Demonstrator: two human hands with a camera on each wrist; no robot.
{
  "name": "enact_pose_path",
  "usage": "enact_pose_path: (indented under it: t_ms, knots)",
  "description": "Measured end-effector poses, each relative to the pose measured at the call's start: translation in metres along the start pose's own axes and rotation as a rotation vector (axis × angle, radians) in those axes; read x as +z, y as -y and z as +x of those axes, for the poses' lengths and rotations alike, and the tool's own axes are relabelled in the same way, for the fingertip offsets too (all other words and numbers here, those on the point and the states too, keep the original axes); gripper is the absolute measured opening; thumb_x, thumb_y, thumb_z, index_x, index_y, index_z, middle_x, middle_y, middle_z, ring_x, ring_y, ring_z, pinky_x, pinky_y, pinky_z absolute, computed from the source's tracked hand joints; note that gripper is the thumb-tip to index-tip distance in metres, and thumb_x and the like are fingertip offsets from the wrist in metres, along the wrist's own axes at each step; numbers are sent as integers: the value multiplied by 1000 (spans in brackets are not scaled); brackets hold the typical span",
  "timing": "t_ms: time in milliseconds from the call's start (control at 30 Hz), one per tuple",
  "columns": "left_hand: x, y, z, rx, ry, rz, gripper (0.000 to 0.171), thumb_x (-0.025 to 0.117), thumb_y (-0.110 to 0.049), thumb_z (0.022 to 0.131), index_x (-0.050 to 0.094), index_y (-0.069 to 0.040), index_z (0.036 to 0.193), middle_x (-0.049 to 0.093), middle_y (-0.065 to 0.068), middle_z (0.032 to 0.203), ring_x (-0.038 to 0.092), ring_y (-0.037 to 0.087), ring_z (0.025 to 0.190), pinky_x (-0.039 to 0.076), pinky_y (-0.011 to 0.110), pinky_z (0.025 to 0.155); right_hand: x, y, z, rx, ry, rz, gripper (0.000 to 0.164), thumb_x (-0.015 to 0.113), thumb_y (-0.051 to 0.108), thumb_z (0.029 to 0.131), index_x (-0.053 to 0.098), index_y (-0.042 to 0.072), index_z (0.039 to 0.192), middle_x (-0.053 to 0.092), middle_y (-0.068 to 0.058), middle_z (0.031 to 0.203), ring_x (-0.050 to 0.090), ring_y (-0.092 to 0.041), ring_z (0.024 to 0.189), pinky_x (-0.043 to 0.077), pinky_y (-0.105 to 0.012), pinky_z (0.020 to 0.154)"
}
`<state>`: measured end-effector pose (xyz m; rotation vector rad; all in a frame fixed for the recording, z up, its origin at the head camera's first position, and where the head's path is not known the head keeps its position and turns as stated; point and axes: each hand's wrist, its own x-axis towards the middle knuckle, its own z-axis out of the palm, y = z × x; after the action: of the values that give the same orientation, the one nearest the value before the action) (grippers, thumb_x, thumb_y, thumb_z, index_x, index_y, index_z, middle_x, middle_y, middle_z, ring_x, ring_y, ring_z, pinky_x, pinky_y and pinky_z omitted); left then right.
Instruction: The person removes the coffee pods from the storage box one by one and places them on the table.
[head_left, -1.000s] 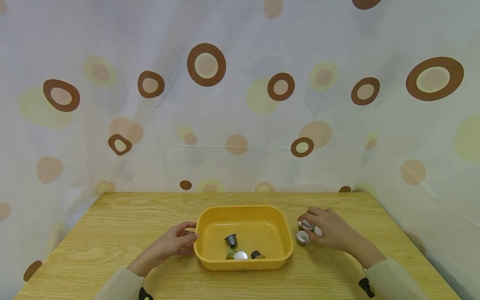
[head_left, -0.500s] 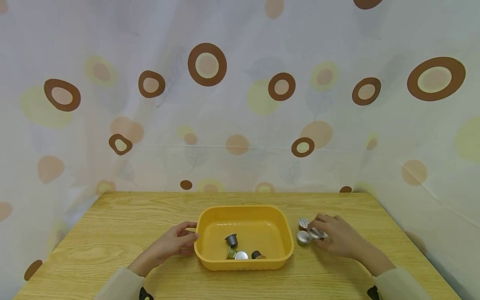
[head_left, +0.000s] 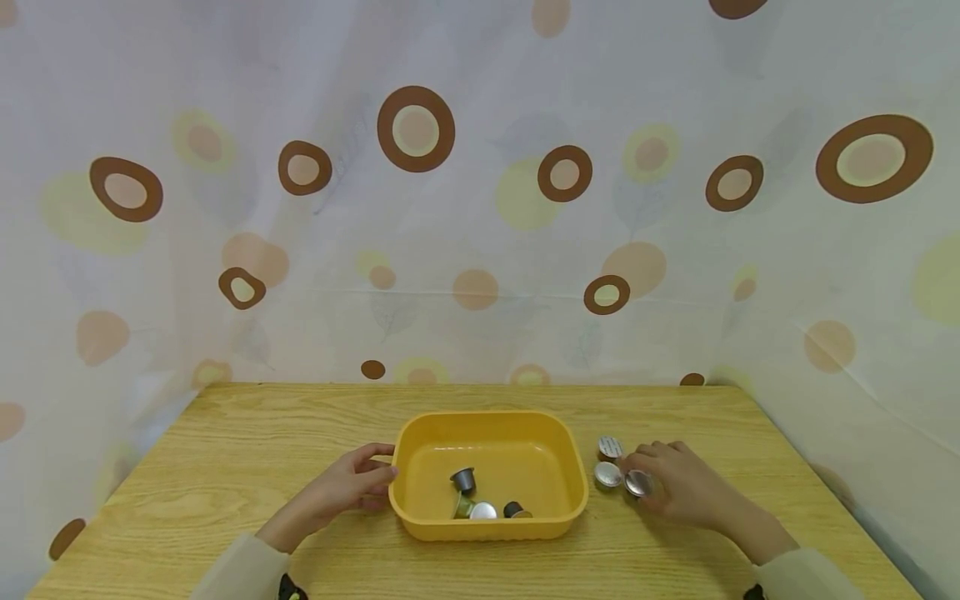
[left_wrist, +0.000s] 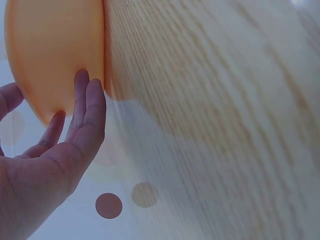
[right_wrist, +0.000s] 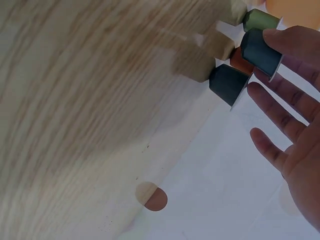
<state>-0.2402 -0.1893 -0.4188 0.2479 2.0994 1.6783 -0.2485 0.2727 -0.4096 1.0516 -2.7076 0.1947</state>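
My right hand (head_left: 684, 490) pinches a dark coffee capsule (right_wrist: 261, 54) between thumb and fingers, its silver lid (head_left: 638, 483) facing up in the head view. A second dark capsule (right_wrist: 228, 84) stands on the table close by the fingertips. A green capsule (right_wrist: 260, 20) and a brown capsule (right_wrist: 241, 62) stand just beyond, lids up. At the left, my left hand (head_left: 352, 483) touches the yellow tray (head_left: 487, 530) with loosely extended fingers (left_wrist: 94, 107) against its outer side wall. Inside the tray lie several capsules, among them a dark grey one (head_left: 464, 481).
The tray sits on a wood-grain table (head_left: 262, 433), left of the loose capsules. A patterned cloth (head_left: 480, 208) hangs behind the table and along both sides.
My right hand has shifted right and toward me with the pinched capsule, uncovering the capsule at the back. The left hand and the tray have stayed in place.
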Motion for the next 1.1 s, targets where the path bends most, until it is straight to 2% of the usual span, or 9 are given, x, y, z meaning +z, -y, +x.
enact_pose_path:
  t_ms: [567, 833, 1100]
  knots:
    - [0, 0, 0, -2, -6, -3, 59, 50, -28, 94, 27, 3, 139, 49, 24, 123, 62, 22, 97, 53, 40, 82, 6, 0, -4, -32, -29, 35, 38, 78, 11, 64, 62, 24, 96, 62, 14, 95, 52, -12, 89, 43, -46, 75]
    - [0, 2, 2, -10, -15, -8, 58, 52, -28, 94, 29, 2, 138, 51, 21, 122, 62, 21, 96, 53, 39, 83, 9, 0, -6, -71, -71, 35, 42, 82, 12, 59, 62, 24, 94, 63, 13, 93, 51, -11, 89, 41, -45, 74]
    - [-1, 2, 2, -5, -7, 3, 59, 51, -29, 94, 29, 2, 138, 51, 21, 123, 62, 20, 95, 52, 39, 83, 10, -2, -7, -51, -59, 35, 40, 82, 13, 60, 62, 25, 92, 62, 13, 92, 52, -13, 90, 41, -48, 76]
